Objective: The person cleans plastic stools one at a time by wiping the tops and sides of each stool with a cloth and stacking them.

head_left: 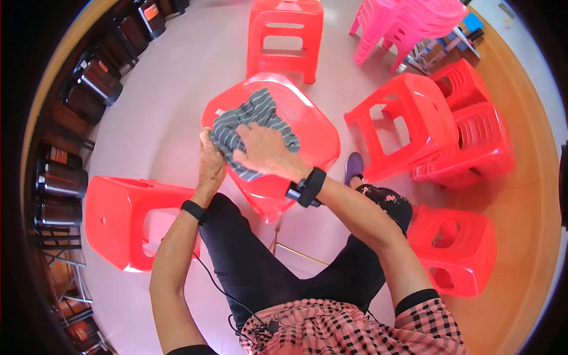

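A red plastic stool stands in front of my knees, its ribbed seat facing up towards me. On it lies a crumpled grey cloth with light stripes. My right hand presses down on the cloth with its fingers spread. At the left edge of the seat, my left hand grips the stool's rim beside the cloth; part of its fingers is hidden by the edge and cloth. Black bands circle both wrists.
Red stools stand at the top, lower left and right, several of them lying on their sides. Pink stacked chairs are at the upper right. Dark boxy seats line the left wall. A purple shoe shows right of the seat.
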Demonstrator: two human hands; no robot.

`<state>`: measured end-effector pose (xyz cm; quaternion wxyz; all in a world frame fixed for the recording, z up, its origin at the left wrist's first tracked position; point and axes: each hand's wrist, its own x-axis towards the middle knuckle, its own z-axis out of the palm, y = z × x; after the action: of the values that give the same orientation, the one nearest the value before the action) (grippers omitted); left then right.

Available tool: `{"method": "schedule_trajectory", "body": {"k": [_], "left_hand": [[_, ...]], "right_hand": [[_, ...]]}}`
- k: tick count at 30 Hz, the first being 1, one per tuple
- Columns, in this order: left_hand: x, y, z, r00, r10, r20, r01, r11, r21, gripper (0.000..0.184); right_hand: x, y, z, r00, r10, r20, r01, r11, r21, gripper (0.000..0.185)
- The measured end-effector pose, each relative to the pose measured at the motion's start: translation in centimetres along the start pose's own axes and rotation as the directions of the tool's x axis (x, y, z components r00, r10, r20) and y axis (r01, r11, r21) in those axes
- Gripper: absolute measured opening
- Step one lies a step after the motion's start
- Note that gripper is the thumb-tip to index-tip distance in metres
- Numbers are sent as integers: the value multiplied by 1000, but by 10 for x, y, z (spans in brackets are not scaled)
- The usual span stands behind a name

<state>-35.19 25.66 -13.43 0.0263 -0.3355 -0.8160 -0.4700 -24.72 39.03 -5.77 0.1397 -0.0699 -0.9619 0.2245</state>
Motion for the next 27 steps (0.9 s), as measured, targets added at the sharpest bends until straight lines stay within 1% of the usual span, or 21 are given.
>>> {"method": "schedule_trajectory", "body": {"k": [1, 2, 4, 5, 6, 7, 8, 10, 11, 12, 13, 14, 16, 17, 19, 20, 22, 23, 24, 25, 27], "left_hand": [[0, 3, 0, 991, -123, 61, 136, 942, -308, 41], [-1, 1, -1, 995, -84, 59, 97, 955, -280, 43], [-2, 2, -4, 997, -33, 64, 49, 966, -255, 46], [-3, 6, -6, 991, -87, 99, 102, 980, -169, 43], [-2, 8, -8, 982, -144, 126, 154, 985, -79, 40], [1, -1, -3, 987, -143, 72, 150, 983, -109, 35], [2, -6, -3, 987, -138, 76, 146, 983, -110, 35], [5, -1, -7, 968, -211, 136, 217, 976, -28, 34], [6, -5, -4, 968, -212, 131, 218, 975, -33, 34], [5, -14, 2, 995, -75, 63, 74, 997, 26, 34], [5, -17, 2, 998, 67, 3, -67, 993, 99, 35], [4, -19, 0, 998, 63, -7, -62, 993, 102, 35], [4, -15, -1, 997, 68, 27, -71, 991, 117, 37], [5, -15, -1, 998, 65, 12, -66, 991, 119, 37], [6, -18, 3, 998, 65, 27, -67, 994, 83, 38], [6, -19, 4, 998, 61, 16, -62, 994, 84, 38], [7, -15, 2, 996, -23, 82, 18, 998, 53, 38], [6, -14, 1, 997, -28, 70, 24, 998, 57, 38], [5, -12, 1, 999, 11, 53, -15, 997, 75, 39], [4, -10, 1, 998, 49, 36, -53, 994, 95, 39], [2, -7, 2, 999, 42, 17, -43, 996, 73, 39]], "right_hand": [[-11, -3, 0, 1000, -27, 11, 27, 1000, 8, 38], [-23, -7, 0, 1000, -16, 1, 16, 1000, 7, 38], [-45, -13, -2, 992, -122, 41, 118, 990, 74, 36], [-55, -13, -5, 993, -114, 32, 112, 991, 71, 36], [-65, -13, -9, 984, -173, 49, 167, 981, 98, 36], [-74, -11, -14, 971, -231, 64, 222, 967, 126, 36], [-83, -8, -17, 972, -227, 61, 219, 968, 124, 36], [-98, 3, -26, 966, -254, 50, 246, 960, 137, 37], [-103, 10, -33, 973, -190, 130, 174, 977, 123, 41], [-107, 18, -42, 971, -196, 134, 181, 976, 122, 41], [-109, 27, -52, 982, -153, 113, 143, 986, 90, 43], [-109, 35, -61, 990, -111, 90, 106, 993, 59, 45], [-108, 60, -75, 1000, -25, -2, 25, 999, -42, 49], [-105, 70, -80, 999, -39, 0, 39, 998, -44, 49], [-95, 85, -88, 979, 180, -93, -191, 974, -121, 50], [-86, 91, -90, 982, 169, -90, -179, 976, -124, 50], [-63, 100, -89, 963, 248, -106, -261, 955, -141, 51], [-48, 104, -86, 959, 249, -135, -269, 951, -156, 51], [-31, 115, -79, 963, 236, -131, -255, 954, -156, 51], [-13, 129, -69, 949, 274, -154, -296, 944, -144, 51], [24, 134, -65, 918, 361, -164, -377, 922, -82, 52]]}}
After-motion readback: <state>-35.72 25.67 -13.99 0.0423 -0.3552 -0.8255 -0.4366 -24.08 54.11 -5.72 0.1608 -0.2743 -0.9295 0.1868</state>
